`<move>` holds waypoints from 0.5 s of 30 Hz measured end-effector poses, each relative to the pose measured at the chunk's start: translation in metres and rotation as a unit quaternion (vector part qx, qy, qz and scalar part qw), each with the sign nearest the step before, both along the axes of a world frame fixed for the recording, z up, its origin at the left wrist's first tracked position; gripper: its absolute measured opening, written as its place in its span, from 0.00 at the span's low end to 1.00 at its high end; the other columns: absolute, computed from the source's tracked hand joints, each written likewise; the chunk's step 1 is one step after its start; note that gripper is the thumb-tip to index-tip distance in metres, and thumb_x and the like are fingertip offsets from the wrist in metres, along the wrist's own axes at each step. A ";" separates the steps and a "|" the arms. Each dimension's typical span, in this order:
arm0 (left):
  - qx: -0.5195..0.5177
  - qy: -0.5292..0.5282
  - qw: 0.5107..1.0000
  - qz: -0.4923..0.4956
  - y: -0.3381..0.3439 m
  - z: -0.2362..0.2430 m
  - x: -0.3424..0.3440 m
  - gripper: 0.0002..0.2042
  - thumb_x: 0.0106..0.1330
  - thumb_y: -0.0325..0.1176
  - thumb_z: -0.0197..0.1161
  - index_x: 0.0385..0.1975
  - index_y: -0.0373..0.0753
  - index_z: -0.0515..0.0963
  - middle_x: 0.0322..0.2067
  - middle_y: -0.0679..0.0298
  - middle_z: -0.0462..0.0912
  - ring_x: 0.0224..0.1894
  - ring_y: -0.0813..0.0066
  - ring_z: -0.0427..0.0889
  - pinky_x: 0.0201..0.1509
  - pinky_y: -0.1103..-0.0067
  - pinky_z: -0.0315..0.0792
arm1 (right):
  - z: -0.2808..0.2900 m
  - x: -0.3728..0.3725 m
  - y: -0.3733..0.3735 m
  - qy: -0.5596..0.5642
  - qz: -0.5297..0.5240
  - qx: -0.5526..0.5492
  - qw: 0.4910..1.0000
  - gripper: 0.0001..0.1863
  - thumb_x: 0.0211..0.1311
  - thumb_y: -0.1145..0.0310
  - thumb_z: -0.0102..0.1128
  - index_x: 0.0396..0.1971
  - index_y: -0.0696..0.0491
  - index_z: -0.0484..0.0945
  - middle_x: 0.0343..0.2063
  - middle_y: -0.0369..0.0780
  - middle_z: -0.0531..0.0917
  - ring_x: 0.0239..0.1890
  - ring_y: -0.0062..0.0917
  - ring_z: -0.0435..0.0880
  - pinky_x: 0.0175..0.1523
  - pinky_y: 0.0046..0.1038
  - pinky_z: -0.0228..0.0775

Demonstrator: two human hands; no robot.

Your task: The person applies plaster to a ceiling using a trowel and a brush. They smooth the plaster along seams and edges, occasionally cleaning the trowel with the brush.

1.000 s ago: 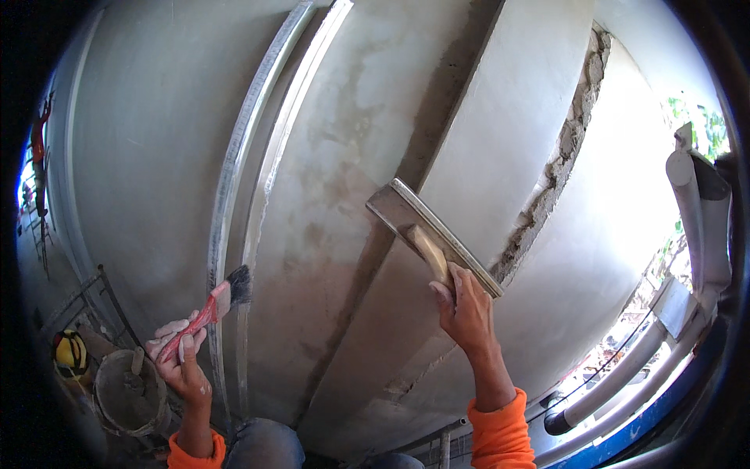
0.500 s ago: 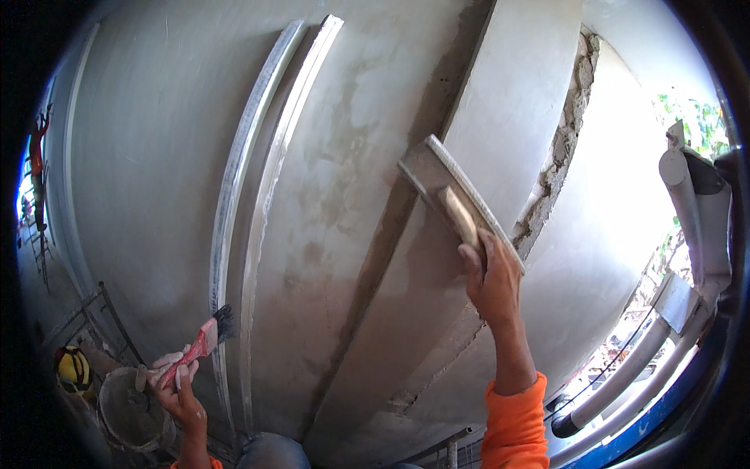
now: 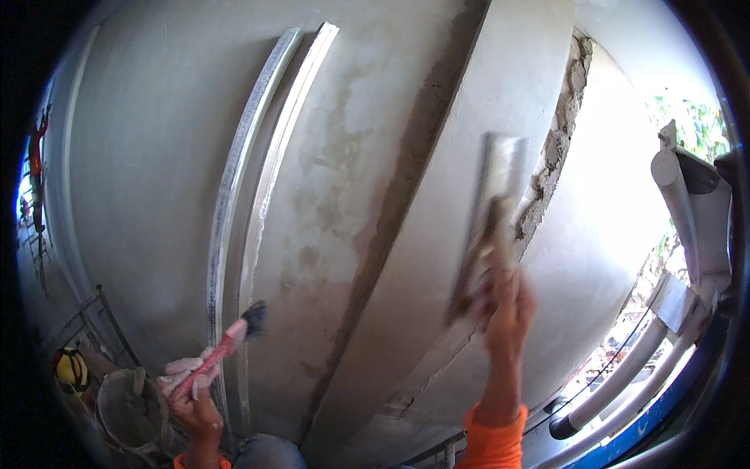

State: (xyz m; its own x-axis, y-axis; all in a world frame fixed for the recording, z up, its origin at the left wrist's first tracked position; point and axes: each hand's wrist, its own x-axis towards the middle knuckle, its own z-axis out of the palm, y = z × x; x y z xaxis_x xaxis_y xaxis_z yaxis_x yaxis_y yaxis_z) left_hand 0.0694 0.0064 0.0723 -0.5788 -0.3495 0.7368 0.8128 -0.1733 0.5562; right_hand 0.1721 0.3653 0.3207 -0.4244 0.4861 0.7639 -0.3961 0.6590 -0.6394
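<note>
My left hand [image 3: 193, 397] is closed round the red handle of a paintbrush [image 3: 226, 344]. Its dark bristles point up and to the right, in front of two long metal straightedges [image 3: 269, 172] that lean on the wall. My right hand [image 3: 506, 301] grips the wooden handle of a plastering float [image 3: 500, 168], which is smeared by motion. The float is over a smooth, pale raised band of plaster [image 3: 461, 164] on the grey wall [image 3: 156, 156]; whether it touches the surface I cannot tell.
A mortar-stained bucket [image 3: 129, 422] stands at lower left, beside a yellow and black object [image 3: 72, 369]. A rough broken strip [image 3: 558, 148] runs down the wall right of the band. Grey pipes [image 3: 617, 391] line the right side. Far left, a person in orange [image 3: 36, 160] is near a ladder.
The float has swung more upright and shifted right across the band, with my right hand lower. My left hand has carried the paintbrush slightly to the right.
</note>
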 end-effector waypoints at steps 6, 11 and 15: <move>-0.124 0.317 0.939 0.039 0.037 0.040 0.008 0.18 0.75 0.32 0.53 0.56 0.33 0.55 0.44 0.51 0.70 0.52 0.51 0.83 0.50 0.66 0.88 | -0.086 -0.020 -0.078 -0.273 0.544 -0.379 0.697 0.28 0.79 0.43 0.43 0.46 0.56 0.76 0.24 0.29 0.74 0.17 0.12 0.65 0.22 0.17 0.60; -0.018 0.182 0.981 0.066 0.017 0.059 -0.026 0.13 0.74 0.25 0.53 0.52 0.30 0.60 0.51 0.47 0.70 0.57 0.42 0.79 0.59 0.58 0.84 | -0.085 0.001 -0.073 -0.418 0.426 -0.243 0.765 0.25 0.79 0.46 0.48 0.43 0.55 0.80 0.26 0.29 0.76 0.20 0.12 0.68 0.25 0.20 0.64; 0.089 0.108 0.990 0.033 0.006 0.049 -0.043 0.10 0.73 0.20 0.53 0.47 0.24 0.62 0.52 0.44 0.71 0.59 0.37 0.78 0.59 0.61 0.84 | -0.034 0.014 -0.033 -0.298 0.115 0.146 0.937 0.18 0.74 0.55 0.58 0.45 0.57 0.80 0.29 0.41 0.84 0.25 0.31 0.82 0.34 0.33 0.74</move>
State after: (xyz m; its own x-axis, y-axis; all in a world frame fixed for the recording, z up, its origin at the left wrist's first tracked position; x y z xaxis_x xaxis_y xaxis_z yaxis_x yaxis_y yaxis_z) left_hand 0.0266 0.0122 0.1211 -0.3851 -0.5173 0.7643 0.9226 -0.1947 0.3330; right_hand 0.1858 0.3326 0.2864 -0.8848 0.1380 0.4451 -0.1791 0.7811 -0.5981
